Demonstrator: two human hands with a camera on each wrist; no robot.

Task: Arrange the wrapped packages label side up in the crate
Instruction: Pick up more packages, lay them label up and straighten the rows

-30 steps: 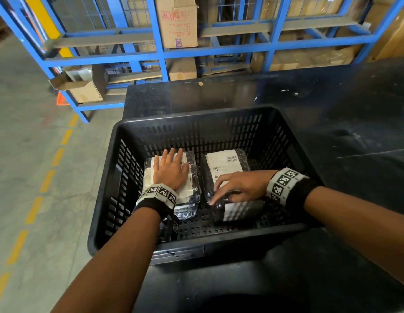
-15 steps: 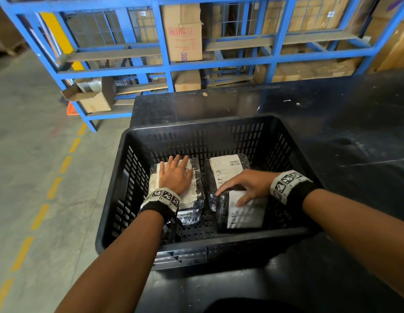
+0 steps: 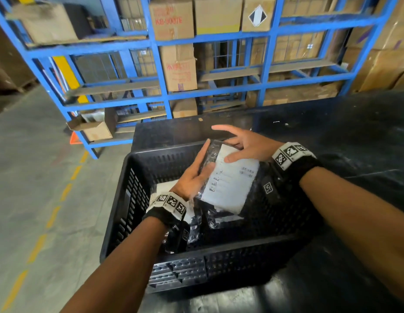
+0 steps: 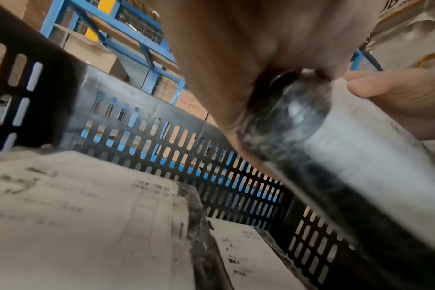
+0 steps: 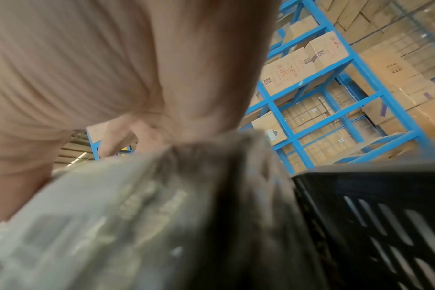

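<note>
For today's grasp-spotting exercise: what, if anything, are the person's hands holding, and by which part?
Both hands hold one wrapped package above the crate: the left hand grips its left edge, the right hand its far end, thumb on the label.

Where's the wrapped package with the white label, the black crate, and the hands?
wrapped package with white label point(image 3: 230, 184), head view, label.
black slotted plastic crate point(image 3: 219, 247), head view, near wall.
left hand point(image 3: 192, 177), head view, back.
right hand point(image 3: 248, 145), head view, back.

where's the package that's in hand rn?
Head view: the lifted package is held above the middle of the black crate, label up, left hand on its left edge, right hand on its far end.
</note>
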